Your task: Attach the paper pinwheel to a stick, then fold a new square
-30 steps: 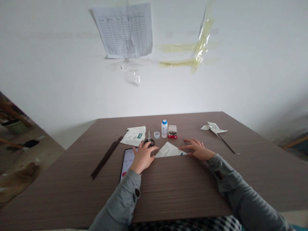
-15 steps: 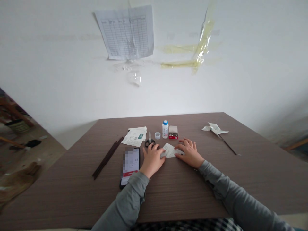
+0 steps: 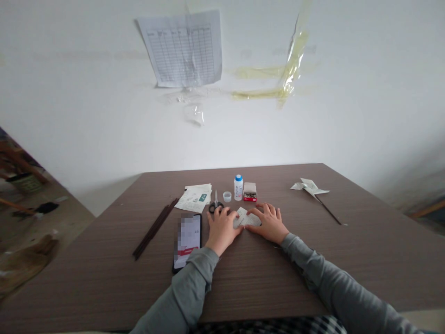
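A small folded white paper lies on the brown wood-grain table, and both hands press on it. My left hand rests on its left end, fingers spread, just in front of black-handled scissors. My right hand holds down the right end. Beside my left wrist lies a phone, its screen lit. Printed paper sheets sit beyond the scissors.
A white bottle with a blue cap, a small round lid and a red-and-white box stand at the far side. Dark thin sticks lie left; a paper pinwheel on a stick lies right.
The paper has gone from a wide triangle to a smaller folded shape. Both hands have moved inward and closer together over it.
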Available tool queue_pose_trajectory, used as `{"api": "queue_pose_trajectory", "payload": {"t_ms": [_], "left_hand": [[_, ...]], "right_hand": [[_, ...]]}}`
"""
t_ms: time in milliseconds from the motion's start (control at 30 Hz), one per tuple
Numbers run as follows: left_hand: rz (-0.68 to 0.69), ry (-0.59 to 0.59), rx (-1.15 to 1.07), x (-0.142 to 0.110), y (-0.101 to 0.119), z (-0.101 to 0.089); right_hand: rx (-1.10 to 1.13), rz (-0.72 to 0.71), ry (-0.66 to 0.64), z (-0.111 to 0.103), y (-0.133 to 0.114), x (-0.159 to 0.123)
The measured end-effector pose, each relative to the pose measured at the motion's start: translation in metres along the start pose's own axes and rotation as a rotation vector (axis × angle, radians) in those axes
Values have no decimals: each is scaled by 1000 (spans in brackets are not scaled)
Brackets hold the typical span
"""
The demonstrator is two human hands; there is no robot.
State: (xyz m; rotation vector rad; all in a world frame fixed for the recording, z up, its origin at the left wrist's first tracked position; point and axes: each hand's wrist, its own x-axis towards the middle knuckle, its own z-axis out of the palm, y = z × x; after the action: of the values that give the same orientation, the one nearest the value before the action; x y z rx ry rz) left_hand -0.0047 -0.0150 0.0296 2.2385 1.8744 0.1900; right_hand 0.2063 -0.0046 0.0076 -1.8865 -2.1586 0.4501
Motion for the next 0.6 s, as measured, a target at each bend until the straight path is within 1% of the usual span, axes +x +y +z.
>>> {"api": "queue_pose_trajectory", "payload": {"t_ms": [100, 200, 400, 500, 600], "left_hand": [[5, 1, 0, 0, -3, -4], [-9, -7, 1, 0, -7, -7], [-54, -33, -22, -2, -18, -15], [-58, -54, -34, -3, -27, -18], [-57, -32, -25, -3, -34, -20]], "right_hand": [[-2, 9, -7, -3, 3, 1], [-36, 54, -23, -8, 8, 2], [-51, 94, -109, -20, 23, 5], [-61, 121, -116, -24, 31, 5], [-56, 134, -109, -25, 40, 7]]}}
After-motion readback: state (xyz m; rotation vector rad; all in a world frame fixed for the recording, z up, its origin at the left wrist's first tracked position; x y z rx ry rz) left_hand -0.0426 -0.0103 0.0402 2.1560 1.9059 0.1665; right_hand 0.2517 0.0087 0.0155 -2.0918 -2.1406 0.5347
